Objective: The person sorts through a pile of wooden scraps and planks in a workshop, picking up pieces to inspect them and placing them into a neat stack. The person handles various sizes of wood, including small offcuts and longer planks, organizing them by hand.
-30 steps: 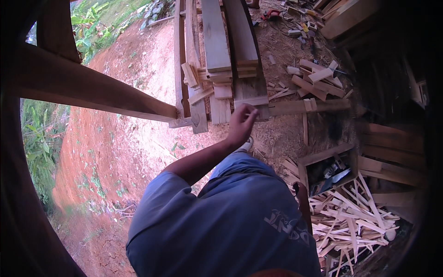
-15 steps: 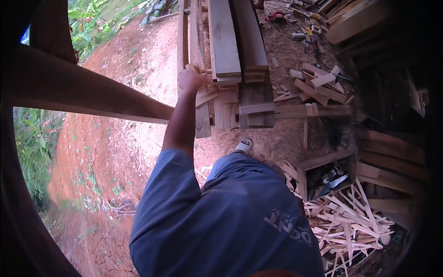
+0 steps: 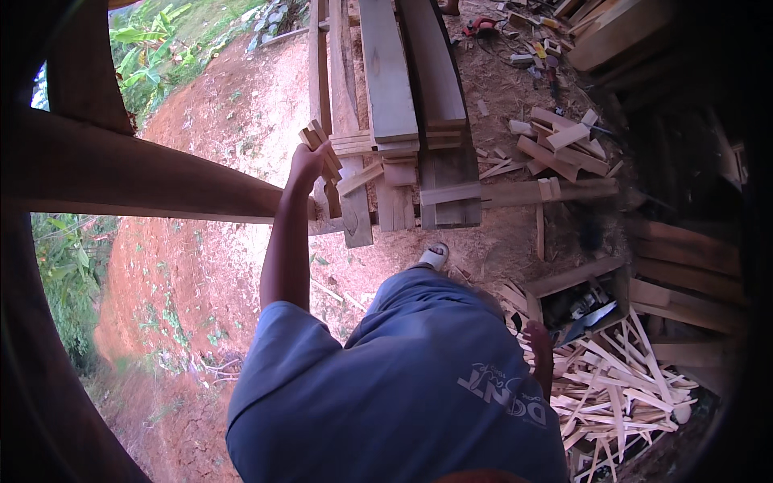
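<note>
My left hand point(image 3: 307, 163) is closed around short wooden blocks point(image 3: 320, 143), held just left of the stacked planks. Close by on the stack lie thin wooden strips point(image 3: 352, 145) and a slanting short piece of wood point(image 3: 360, 178). A thick pale plank point(image 3: 389, 72) tops the stack, with a darker board point(image 3: 433, 72) to its right. My right hand point(image 3: 539, 344) hangs low at my right side, apparently empty with loosely parted fingers, above a heap of offcuts point(image 3: 616, 386).
A large wooden beam point(image 3: 153, 173) crosses at the left. An open wooden box point(image 3: 576, 278) with tools stands at the right. Cut blocks point(image 3: 568, 145) lie beyond it, and a red power tool point(image 3: 483, 29) rests on the ground farther off. My sandalled foot point(image 3: 435, 255) is below the planks.
My left hand has moved left and slightly nearer, off the stack, with the wooden blocks in it. My right hand has come into view beside the box.
</note>
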A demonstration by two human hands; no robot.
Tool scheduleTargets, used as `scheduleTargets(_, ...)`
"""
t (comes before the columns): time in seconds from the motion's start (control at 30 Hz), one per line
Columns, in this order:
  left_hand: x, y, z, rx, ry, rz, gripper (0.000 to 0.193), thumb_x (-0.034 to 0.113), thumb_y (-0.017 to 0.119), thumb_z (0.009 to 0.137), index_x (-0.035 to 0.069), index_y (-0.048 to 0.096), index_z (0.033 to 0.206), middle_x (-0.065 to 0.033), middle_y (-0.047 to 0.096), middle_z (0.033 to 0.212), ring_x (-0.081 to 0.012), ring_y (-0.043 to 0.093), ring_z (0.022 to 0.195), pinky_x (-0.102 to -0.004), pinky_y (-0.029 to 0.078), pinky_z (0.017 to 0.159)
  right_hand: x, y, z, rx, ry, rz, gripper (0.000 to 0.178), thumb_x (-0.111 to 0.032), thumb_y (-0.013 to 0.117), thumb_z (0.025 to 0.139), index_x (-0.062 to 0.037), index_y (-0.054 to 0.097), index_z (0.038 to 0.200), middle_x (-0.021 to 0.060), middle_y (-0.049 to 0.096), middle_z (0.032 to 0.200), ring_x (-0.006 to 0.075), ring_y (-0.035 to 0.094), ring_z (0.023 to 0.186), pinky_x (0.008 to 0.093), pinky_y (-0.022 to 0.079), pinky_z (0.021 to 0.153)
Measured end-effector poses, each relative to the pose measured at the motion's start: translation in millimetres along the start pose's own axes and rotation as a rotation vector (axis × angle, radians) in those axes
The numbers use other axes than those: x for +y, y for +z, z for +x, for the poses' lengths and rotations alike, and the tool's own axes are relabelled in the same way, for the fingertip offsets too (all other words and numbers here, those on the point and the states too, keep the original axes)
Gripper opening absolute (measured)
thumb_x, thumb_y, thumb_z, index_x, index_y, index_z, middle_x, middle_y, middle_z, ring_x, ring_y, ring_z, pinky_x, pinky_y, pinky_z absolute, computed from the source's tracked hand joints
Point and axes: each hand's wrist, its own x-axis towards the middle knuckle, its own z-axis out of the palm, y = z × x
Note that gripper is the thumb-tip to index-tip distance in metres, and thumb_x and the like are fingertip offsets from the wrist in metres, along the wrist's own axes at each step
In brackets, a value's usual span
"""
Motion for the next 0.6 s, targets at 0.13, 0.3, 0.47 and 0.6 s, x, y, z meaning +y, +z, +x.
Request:
scheduleTargets(0.13,32.5,-13.8,-107.4,-0.282,-0.041,-0.405,0.033,0.029,0.063,0.102,-0.003,0.063,0.109,-0.0156,0.073,0.091,-0.0242,0.075,0.078,-0.0352,0.061,0.065,-192.8,29.6,-68.7,-0.158,-0.412,-0.052,0.053,-0.022,0.071,0.095,-0.0040,0.054,0.142,0.0112,0.069,0.119,0.0205,0.065,0.109,0.0358,0.050,0.097)
scheduleTargets(0.3,58.5,45.7,-168.7,-0.673,-0.029,-0.385,0.036,0.032,0.066,0.101,-0.002,0.063,0.113,-0.0131,0.073,0.095,-0.0232,0.075,0.082,-0.0358,0.062,0.071,-377.3,100.3,-176.9,-0.420,-1.002,-0.169,0.095,-0.021,0.088,0.076,-0.0114,0.038,0.155,0.0182,0.054,0.146,0.0307,0.057,0.130,0.0425,0.047,0.107)
scheduleTargets(0.47,60.7,121.2,-206.2,-0.847,-0.043,-0.484,0.039,0.028,0.068,0.100,-0.002,0.060,0.124,-0.0139,0.073,0.111,-0.0225,0.074,0.099,-0.0369,0.060,0.088,-393.8,128.9,-172.2,-0.189,-1.227,-0.327,0.120,-0.025,0.093,0.069,-0.0090,0.019,0.162,0.0219,0.043,0.153,0.0375,0.048,0.139,0.0465,0.040,0.115)
scheduleTargets(0.6,67.1,145.9,-220.1,-0.882,-0.001,-0.457,0.039,0.030,0.069,0.099,0.000,0.060,0.123,-0.0107,0.073,0.108,-0.0172,0.072,0.096,-0.0319,0.058,0.084,-378.3,122.2,-163.6,-0.114,-1.251,-0.299,0.108,-0.016,0.092,0.068,-0.0045,0.032,0.157,0.0228,0.049,0.147,0.0374,0.050,0.137,0.0446,0.044,0.112)
